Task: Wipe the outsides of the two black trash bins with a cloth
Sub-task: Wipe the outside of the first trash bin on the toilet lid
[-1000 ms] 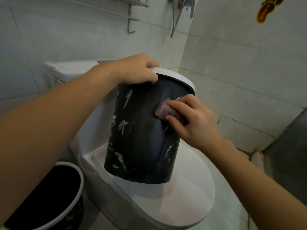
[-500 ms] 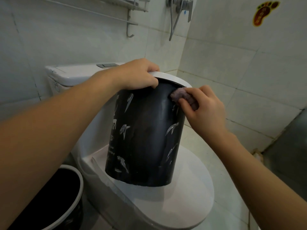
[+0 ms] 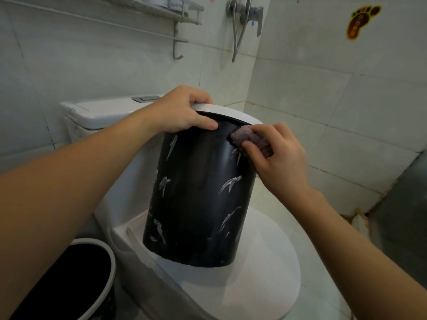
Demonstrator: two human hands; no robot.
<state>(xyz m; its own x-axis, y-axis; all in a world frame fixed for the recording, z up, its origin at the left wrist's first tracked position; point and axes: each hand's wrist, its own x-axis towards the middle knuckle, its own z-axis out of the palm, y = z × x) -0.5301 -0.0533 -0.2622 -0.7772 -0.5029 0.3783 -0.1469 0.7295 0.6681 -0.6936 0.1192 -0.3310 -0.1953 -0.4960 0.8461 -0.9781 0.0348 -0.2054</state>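
Two hands are working on one bin [image 3: 198, 195], which is standing tilted on the closed toilet lid [image 3: 261, 280], its base touching the lid and its white rim leaning away from me toward the wall. My left hand [image 3: 182, 112] is gripping the rim at the top: the fingers are curling over the white ring and the thumb [image 3: 203, 123] is pressing flat against the black wall just below it. My right hand [image 3: 277, 155] is pinching the cloth [image 3: 250, 139], a small purplish wad, and holding it against the bin's upper right side just under the rim. The fingers [image 3: 251, 151] are bending round the wad, close together, with the thumb lying over its top; how much of the cloth is tucked behind my palm I cannot tell, since the hand is covering it.

White bird-like marks are showing down the bin's black wall. The second bin [image 3: 69, 280] is sitting on the floor at lower left, beside the toilet base, open and dark inside with a pale rim; my left forearm is crossing above it and hiding part of it. Behind the first bin the cistern [image 3: 101, 112] is standing against the tiled wall, partly blocked by my left wrist. Higher up, a rack [image 3: 161, 10] and a shower valve [image 3: 245, 12] are hanging on the tiles, and a foot sticker [image 3: 360, 21] is showing on the right wall.
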